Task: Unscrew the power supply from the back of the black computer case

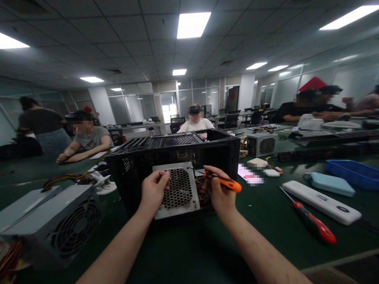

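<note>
A black computer case (174,139) lies on the green table in front of me. In its near opening sits a grey power supply (177,189) with a honeycomb vent facing me. My left hand (156,188) is closed in a pinch at the left part of the vent; whatever its fingers hold, if anything, is too small to make out. My right hand (220,189) grips an orange and black screwdriver (226,182), its shaft pointing left toward the upper right corner of the power supply. Coloured wires (202,189) show inside the case beside it.
Two loose power supplies (66,215) stand at left. To the right lie a red screwdriver (314,221), a white power strip (321,201), a light blue case (331,184), a blue tray (355,173) and a lit phone (249,174). Several people sit or stand around.
</note>
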Tool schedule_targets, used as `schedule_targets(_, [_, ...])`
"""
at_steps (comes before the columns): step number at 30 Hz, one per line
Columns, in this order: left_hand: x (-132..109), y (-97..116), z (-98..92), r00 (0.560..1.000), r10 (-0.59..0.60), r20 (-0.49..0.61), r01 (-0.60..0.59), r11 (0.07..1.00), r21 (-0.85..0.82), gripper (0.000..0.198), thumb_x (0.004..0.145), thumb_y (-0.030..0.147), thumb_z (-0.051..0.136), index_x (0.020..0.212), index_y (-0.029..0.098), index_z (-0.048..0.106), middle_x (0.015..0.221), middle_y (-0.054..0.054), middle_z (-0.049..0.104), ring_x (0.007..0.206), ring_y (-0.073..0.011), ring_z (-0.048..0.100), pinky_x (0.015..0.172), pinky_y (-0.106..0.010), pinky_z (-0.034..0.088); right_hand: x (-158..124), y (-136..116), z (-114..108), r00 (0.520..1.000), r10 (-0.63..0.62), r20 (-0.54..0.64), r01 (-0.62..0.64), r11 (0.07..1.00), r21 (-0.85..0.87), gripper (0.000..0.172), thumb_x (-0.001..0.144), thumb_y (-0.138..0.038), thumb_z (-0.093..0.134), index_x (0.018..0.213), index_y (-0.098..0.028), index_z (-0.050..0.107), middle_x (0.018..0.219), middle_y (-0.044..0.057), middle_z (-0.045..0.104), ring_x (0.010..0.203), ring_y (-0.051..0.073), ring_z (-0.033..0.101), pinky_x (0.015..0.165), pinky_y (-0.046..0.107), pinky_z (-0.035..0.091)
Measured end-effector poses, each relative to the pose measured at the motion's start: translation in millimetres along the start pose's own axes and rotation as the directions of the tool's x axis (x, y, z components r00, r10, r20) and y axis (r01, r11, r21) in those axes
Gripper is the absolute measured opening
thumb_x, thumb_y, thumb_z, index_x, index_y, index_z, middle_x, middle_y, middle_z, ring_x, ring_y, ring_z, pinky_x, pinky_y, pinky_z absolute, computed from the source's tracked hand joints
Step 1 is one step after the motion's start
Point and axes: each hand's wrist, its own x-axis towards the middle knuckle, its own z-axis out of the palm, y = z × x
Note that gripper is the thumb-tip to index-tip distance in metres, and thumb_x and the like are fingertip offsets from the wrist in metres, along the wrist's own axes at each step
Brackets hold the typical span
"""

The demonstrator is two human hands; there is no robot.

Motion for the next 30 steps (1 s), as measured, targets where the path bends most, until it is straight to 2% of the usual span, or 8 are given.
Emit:
schedule_targets(4, [33, -2, 1.0, 0.975, 0.221, 0.0, -0.214, 0.946, 0.243, 0.023, 0.074, 0.036, 0.054, 0.057, 0.02, 0.054, 0.062, -0.001, 0.056, 0.067, -0.0178, 0.054, 0.069, -0.03, 0.043, 17, 18, 7, 0.982, 0.014, -0.187, -0.027, 0.997, -0.069, 0.033, 0.095, -0.041, 0.052, 0.083, -0.01, 0.057, 0.075, 0.0, 0.056, 0.065, 0.009, 0.055, 0.059, 0.022, 0.05])
schedule_targets(8, [53, -3, 8.9, 0.945, 0.317, 0.079, -0.323, 0.866, 0.383, 0.023, 0.077, 0.033, 0.049, 0.058, 0.021, 0.053, 0.072, -0.004, 0.062, 0.076, -0.0209, 0.056, 0.077, -0.034, 0.043, 38, 31, 18, 0.964, -0.009, -0.266, -0.027, 0.991, -0.133, 0.033, 0.093, -0.039, 0.055, 0.077, -0.011, 0.055, 0.068, -0.002, 0.053, 0.059, 0.008, 0.053, 0.056, 0.02, 0.047])
schedule_targets(11, [60, -6, 8.7, 0.94, 0.326, 0.099, -0.335, 0.831, 0.445, 0.02, 0.077, 0.031, 0.049, 0.061, 0.021, 0.055, 0.08, -0.005, 0.066, 0.083, -0.0216, 0.059, 0.079, -0.033, 0.043, 50, 36, 19, 0.96, -0.025, -0.28, -0.024, 0.985, -0.171, 0.036, 0.093, -0.04, 0.056, 0.072, -0.011, 0.053, 0.063, -0.004, 0.049, 0.053, 0.006, 0.049, 0.052, 0.019, 0.045])
schedule_targets(15, [60, -11, 4.6, 0.953, 0.296, 0.073, -0.293, 0.822, 0.489, 0.025, 0.079, 0.034, 0.048, 0.059, 0.021, 0.054, 0.063, -0.001, 0.061, 0.065, -0.0179, 0.058, 0.064, -0.028, 0.042, 52, 35, 13, 0.954, -0.04, -0.296, -0.019, 0.981, -0.194, 0.039, 0.095, -0.041, 0.053, 0.07, -0.011, 0.053, 0.06, -0.004, 0.049, 0.05, 0.006, 0.047, 0.048, 0.017, 0.043])
schedule_targets(17, [58, -12, 3.7, 0.95, 0.305, 0.065, -0.297, 0.824, 0.483, 0.025, 0.08, 0.035, 0.047, 0.06, 0.021, 0.054, 0.065, -0.001, 0.062, 0.066, -0.0172, 0.059, 0.064, -0.027, 0.042, 50, 32, 10, 0.952, -0.056, -0.302, -0.005, 0.98, -0.197, 0.04, 0.095, -0.042, 0.052, 0.07, -0.011, 0.053, 0.06, -0.004, 0.05, 0.051, 0.006, 0.049, 0.049, 0.017, 0.044])
schedule_targets(21, [55, -12, 3.5, 0.936, 0.343, 0.08, -0.34, 0.822, 0.457, 0.024, 0.082, 0.033, 0.047, 0.062, 0.021, 0.054, 0.078, -0.002, 0.067, 0.078, -0.0174, 0.061, 0.073, -0.027, 0.045, 47, 28, 10, 0.955, -0.109, -0.275, 0.049, 0.975, -0.216, 0.04, 0.097, -0.04, 0.05, 0.071, -0.01, 0.054, 0.06, -0.004, 0.05, 0.051, 0.006, 0.05, 0.048, 0.017, 0.044])
schedule_targets(25, [55, -13, 3.1, 0.925, 0.362, 0.116, -0.374, 0.806, 0.459, 0.025, 0.083, 0.033, 0.047, 0.062, 0.021, 0.054, 0.077, -0.002, 0.066, 0.078, -0.0172, 0.061, 0.073, -0.027, 0.045, 48, 29, 13, 0.959, -0.189, -0.212, 0.128, 0.954, -0.27, 0.036, 0.098, -0.034, 0.049, 0.072, -0.01, 0.054, 0.061, -0.004, 0.051, 0.051, 0.006, 0.05, 0.048, 0.016, 0.043])
schedule_targets(30, [56, -15, 3.2, 0.931, 0.344, 0.117, -0.354, 0.782, 0.513, 0.025, 0.083, 0.033, 0.048, 0.063, 0.02, 0.055, 0.07, -0.001, 0.063, 0.07, -0.0172, 0.06, 0.065, -0.027, 0.04, 45, 19, 14, 0.947, -0.32, 0.008, 0.298, 0.874, -0.383, 0.032, 0.096, -0.03, 0.051, 0.07, -0.012, 0.052, 0.062, -0.004, 0.048, 0.054, 0.006, 0.047, 0.052, 0.018, 0.043])
